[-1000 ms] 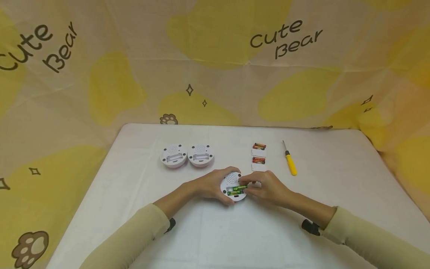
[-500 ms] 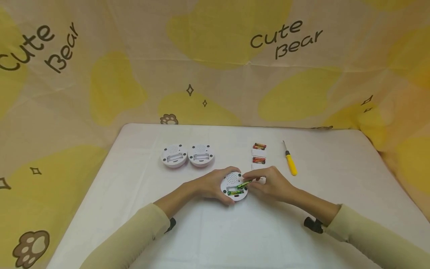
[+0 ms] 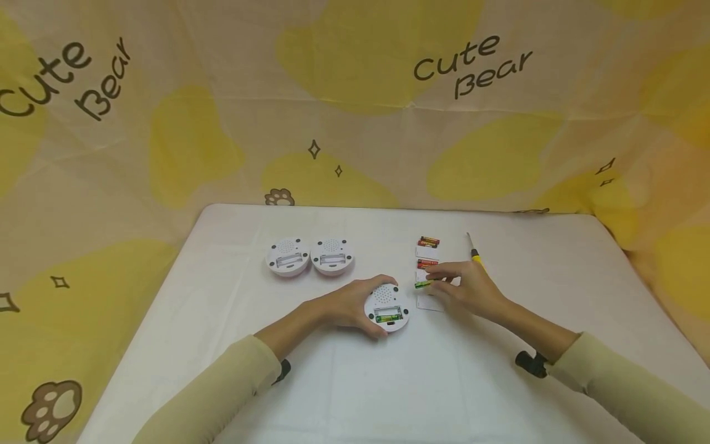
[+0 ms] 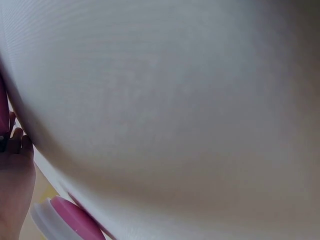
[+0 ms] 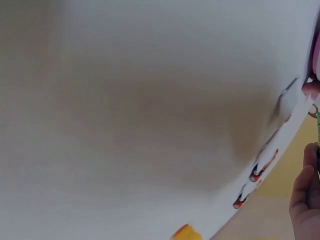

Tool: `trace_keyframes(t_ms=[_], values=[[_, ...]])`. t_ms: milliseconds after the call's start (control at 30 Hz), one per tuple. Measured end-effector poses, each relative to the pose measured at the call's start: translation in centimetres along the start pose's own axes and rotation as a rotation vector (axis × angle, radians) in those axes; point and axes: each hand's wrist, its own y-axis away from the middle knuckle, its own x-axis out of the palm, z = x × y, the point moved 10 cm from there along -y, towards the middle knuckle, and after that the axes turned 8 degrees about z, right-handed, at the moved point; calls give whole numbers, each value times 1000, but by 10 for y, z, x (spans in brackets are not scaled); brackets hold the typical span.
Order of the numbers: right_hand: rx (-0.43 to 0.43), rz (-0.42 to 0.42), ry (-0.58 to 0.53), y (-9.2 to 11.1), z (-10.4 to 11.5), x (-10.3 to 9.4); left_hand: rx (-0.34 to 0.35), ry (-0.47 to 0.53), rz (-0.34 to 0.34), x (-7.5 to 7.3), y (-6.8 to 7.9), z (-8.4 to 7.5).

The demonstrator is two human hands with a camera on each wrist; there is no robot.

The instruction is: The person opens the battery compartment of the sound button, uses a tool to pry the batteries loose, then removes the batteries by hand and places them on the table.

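My left hand grips a round white device on the table, its speaker holes and battery compartment facing up. One green battery lies in the near slot; the far slot is bare. To the right, my right hand pinches a second green battery between thumb and fingers, apart from the device and over the small white covers. In the right wrist view that green battery shows at the edge above the fingers. The left wrist view catches only part of the left hand.
Two more white devices stand side by side at back left, their compartments uncovered. Red batteries lie by white covers right of centre. A further white cover lies nearer. My right hand partly hides a yellow-handled screwdriver.
My right hand has lifted one green battery out of the device's compartment and carried it right and away toward the white covers. The left hand and the device have stayed put.
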Motion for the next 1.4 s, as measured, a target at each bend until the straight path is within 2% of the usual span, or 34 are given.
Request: trace_keyframes(t_ms=[133, 467, 733, 900, 1033, 1267, 1400], values=[[38, 0, 18, 0, -10, 1, 2, -1, -1, 0, 0, 0], [120, 68, -11, 1, -28, 14, -5, 6, -3, 0, 1, 0], [66, 101, 125, 2, -21, 19, -2, -4, -6, -1, 1, -1], [15, 92, 210, 2, -15, 18, 6, -7, -8, -1, 1, -2], [13, 86, 241, 2, -15, 18, 7, -4, -7, 0, 1, -1], [4, 52, 160, 1, -7, 15, -1, -8, -8, -1, 0, 0], [-53, 40, 57, -2, 9, 18, -5, -5, -6, -1, 0, 0]])
